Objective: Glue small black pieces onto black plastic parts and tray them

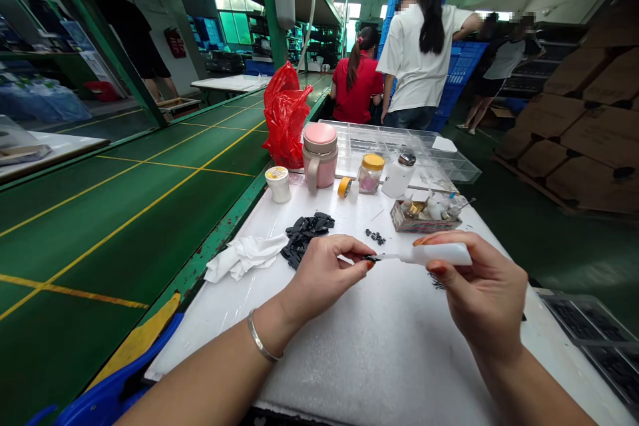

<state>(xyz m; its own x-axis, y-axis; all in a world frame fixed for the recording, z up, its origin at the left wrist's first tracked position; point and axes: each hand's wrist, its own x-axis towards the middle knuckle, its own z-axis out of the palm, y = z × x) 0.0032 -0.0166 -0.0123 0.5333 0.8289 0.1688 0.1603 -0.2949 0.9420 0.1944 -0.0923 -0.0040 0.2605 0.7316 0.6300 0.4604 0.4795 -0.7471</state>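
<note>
L hand, blk pc mostly hidden

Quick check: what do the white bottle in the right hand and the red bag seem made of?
White bottle: probably plastic, smooth and satin, judging by its milky body and tapered nozzle. Red bag: likely thin, glossy plastic film, given its highlights and crinkles.
</note>
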